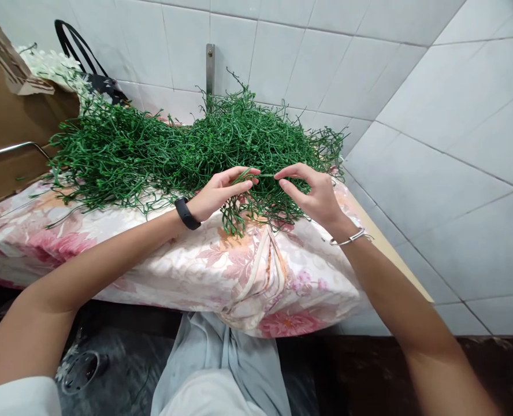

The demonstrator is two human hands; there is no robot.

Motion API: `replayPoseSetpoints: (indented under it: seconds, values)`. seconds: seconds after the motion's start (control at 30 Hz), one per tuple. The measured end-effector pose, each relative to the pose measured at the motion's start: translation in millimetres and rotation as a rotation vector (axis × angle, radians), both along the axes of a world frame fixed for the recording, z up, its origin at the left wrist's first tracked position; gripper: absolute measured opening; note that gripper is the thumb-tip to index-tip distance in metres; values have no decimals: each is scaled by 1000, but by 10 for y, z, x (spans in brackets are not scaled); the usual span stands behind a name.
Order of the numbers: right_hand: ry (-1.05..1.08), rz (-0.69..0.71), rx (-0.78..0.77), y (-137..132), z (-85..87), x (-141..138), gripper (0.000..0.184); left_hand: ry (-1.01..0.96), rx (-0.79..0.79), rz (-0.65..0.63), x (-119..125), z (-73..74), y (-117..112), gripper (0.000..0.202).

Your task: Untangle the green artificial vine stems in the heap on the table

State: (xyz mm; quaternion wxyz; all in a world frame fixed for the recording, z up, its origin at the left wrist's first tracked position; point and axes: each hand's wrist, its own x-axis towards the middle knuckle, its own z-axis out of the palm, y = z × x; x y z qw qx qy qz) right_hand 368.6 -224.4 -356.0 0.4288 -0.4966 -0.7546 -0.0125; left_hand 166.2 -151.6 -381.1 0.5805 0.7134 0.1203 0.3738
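A large tangled heap of thin green plastic-looking stems (239,136) lies on a cloth-covered table. My left hand (215,193), with a black band at the wrist, is closed on a sprig of green stems (233,218) whose branched ends hang below the fingers. From its fingertips a thin straight stalk (267,175) runs across to the right. My right hand (315,190), wearing a light bracelet, pinches the far end of that stalk between thumb and forefinger. Both hands are in front of the heap, just above the table's cloth.
A floral cloth (174,271) covers the table. To the left stands an open cardboard box (31,124), with white artificial flowers (52,63) and a black-handled bag (104,86) behind it. White tiled walls (456,144) close off the back and right. A metal bracket (210,72) is on the wall.
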Motion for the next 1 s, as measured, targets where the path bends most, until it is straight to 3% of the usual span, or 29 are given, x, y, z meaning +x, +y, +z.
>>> replayPoseSetpoints:
  seconds: [0.1,0.23,0.43,0.73,1.0]
  values:
    - [-2,30,-24,-36,-21,-101,21,9,53,-30,8,-13,-23,41]
    - [145,116,-158,-41,-116,-239,26,32,212,-75,19,-31,-37,37]
    - [477,210,-238,-35,-191,-360,24,23,361,-72,25,-56,-20,34]
    - [645,300,-315,-20,-149,-332,29,11,208,117,18,2,-99,26]
    - [774,425,-427,-17,-111,-318,25,21,84,27,2,41,-107,24]
